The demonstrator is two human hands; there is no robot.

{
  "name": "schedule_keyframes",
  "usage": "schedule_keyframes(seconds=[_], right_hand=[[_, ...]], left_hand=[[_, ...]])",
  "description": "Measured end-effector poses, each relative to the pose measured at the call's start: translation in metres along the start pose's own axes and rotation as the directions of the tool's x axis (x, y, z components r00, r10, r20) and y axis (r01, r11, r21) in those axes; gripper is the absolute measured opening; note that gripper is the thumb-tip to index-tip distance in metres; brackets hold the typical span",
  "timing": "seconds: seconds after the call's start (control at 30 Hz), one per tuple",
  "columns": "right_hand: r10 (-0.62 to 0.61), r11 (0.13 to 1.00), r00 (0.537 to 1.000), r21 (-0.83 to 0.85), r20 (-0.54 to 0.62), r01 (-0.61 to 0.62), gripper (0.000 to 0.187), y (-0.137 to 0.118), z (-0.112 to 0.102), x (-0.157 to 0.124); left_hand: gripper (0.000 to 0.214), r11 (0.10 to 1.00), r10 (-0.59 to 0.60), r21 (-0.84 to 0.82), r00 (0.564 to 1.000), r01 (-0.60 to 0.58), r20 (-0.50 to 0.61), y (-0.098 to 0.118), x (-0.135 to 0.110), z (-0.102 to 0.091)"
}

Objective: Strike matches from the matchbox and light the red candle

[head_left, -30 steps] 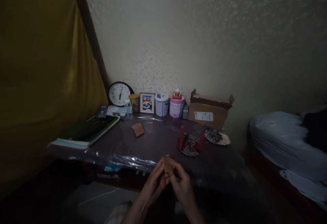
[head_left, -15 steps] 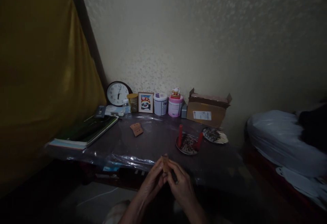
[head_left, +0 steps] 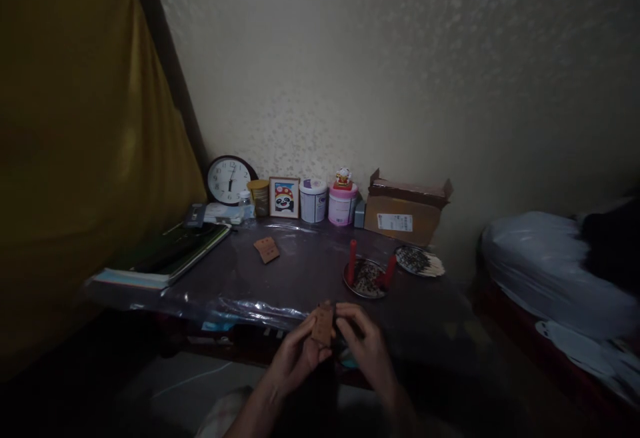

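– Fingers point(head_left: 306, 335) of the left hand point(head_left: 294, 361): what are they doing?
– They're pinched around a small brown card point(head_left: 323, 323). It stands nearly upright at the bottom centre of the frame, just in front of the near edge of the table point(head_left: 310, 271).
– And the right hand point(head_left: 369, 351)?
– Its fingers point(head_left: 350, 310) curl in towards the card's right edge. The light is too dim to tell whether they grip it or only touch it.
– Is there anything like that card elsewhere?
– Yes, brown pieces point(head_left: 267, 249) lie flat on the table, left of centre, well apart from both hands.
– What sits nearest the hands?
– A round metal dish point(head_left: 367, 283) with two red candles point(head_left: 353, 259), just above the right hand. Next to it, farther right, is a plate of thin sticks point(head_left: 417, 261).
– What's along the wall?
– From left to right there's a clock point(head_left: 229, 180), a framed panda picture point(head_left: 285, 197), a white tin point(head_left: 313, 201), a pink tin point(head_left: 343, 206) with a little cat figure point(head_left: 343, 177) on top, and an open cardboard box point(head_left: 407, 211).
– And at the edges of the frame?
– A stack of books point(head_left: 170, 258) lies at mid left beside a yellow curtain point(head_left: 75, 158). A pale plastic bag point(head_left: 545, 265) sits at the far right.
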State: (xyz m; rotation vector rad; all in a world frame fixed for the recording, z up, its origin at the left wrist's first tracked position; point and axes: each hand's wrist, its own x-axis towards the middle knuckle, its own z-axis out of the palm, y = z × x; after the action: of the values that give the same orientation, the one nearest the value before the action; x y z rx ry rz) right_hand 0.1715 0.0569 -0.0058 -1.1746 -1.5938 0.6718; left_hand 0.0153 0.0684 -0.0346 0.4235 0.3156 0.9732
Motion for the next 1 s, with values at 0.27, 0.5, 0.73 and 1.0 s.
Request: schedule_keyframes(seconds=[0.27, 0.5, 0.73, 1.0], right_hand=[[0.13, 0.99, 0.99, 0.053, 0.044, -0.133, 0.017, 0.016, -0.004, 0.003], [0.046, 0.999, 0.995, -0.03, 0.084, -0.044, 0.018, 0.005, -0.006, 0.001], [-0.028, 0.991, 0.977, -0.123, 0.214, 0.056, 0.022, 0.002, -0.013, -0.001], [0.012, 0.985, 0.957, -0.166, 0.289, 0.038, 0.02, 0.003, -0.016, -0.004]], left_hand=[[0.028, 0.991, -0.132, -0.021, 0.991, 0.132, 0.001, -0.001, -0.005, 0.001], [0.029, 0.985, -0.174, 0.001, 0.985, 0.174, 0.0, 0.0, -0.004, -0.003], [0.029, 0.968, -0.246, 0.044, 0.969, 0.245, 0.014, 0.0, -0.004, -0.014], [0.037, 0.939, -0.339, 0.075, 0.94, 0.336, 0.038, 0.001, -0.007, -0.015]])
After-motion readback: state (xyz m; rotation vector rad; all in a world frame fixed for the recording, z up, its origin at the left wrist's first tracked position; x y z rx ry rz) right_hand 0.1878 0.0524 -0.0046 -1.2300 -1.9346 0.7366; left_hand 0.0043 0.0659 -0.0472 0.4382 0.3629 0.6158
